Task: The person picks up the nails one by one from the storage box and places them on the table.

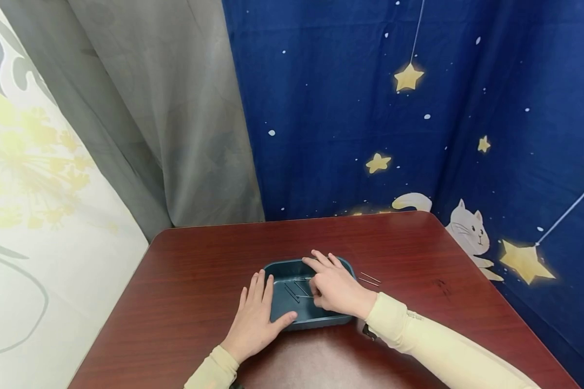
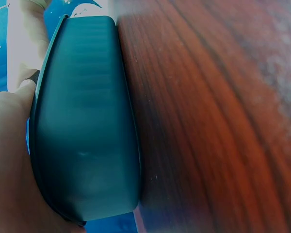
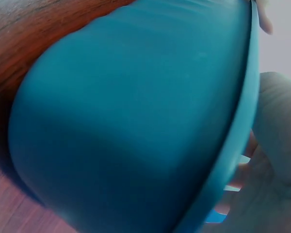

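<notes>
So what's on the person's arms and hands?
Pale yellow long sleeves, left sleeve and right sleeve, with cuffs at the wrists. Left hand and right hand ungloved. Small dark item under the right wrist, mostly hidden; can't identify it.

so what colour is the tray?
The tray is dark teal; its outer side shows best in the left wrist view.

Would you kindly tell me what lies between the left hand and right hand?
The head view shows thin, straight sticks inside a dark-teal, rounded rectangular tray.
</notes>
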`<state>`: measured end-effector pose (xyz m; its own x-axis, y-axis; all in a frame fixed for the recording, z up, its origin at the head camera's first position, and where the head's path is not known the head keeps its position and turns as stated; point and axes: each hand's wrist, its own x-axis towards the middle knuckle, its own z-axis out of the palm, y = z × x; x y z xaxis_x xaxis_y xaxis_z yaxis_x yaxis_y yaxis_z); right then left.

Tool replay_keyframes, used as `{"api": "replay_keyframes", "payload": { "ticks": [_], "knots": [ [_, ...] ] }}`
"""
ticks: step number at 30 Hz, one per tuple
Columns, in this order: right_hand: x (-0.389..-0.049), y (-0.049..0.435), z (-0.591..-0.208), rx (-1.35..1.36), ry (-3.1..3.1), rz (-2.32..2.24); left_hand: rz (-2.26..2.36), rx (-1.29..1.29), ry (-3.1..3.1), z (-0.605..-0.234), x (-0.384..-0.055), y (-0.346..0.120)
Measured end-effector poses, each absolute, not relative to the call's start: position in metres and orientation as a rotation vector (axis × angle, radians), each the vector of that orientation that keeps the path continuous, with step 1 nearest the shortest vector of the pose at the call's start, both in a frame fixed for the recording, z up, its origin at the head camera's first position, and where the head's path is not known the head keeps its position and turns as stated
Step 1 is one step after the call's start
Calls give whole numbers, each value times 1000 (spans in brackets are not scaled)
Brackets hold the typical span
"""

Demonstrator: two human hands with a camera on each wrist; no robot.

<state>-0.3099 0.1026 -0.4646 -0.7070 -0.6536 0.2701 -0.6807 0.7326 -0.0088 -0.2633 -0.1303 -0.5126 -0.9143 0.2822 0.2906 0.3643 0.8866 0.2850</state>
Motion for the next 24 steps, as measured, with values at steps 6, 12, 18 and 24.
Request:
{"api": "replay_keyframes", "payload": {
  "ticks": [6,12,18,24],
  "knots": [
    [-310,108,-462,1034,-2680,164,-497,-486,-2800,-514,-264,-130],
    [-309,113,-459,1001,-2686,180,-513,-483,-2806,-514,-264,-129],
    [-308,118,-453,966,-2670,189,-500,-481,-2803,-514,-264,-129],
    [-309,126,-449,915,-2658,190,-502,-482,-2797,-514,-263,-128]
  ]
}}
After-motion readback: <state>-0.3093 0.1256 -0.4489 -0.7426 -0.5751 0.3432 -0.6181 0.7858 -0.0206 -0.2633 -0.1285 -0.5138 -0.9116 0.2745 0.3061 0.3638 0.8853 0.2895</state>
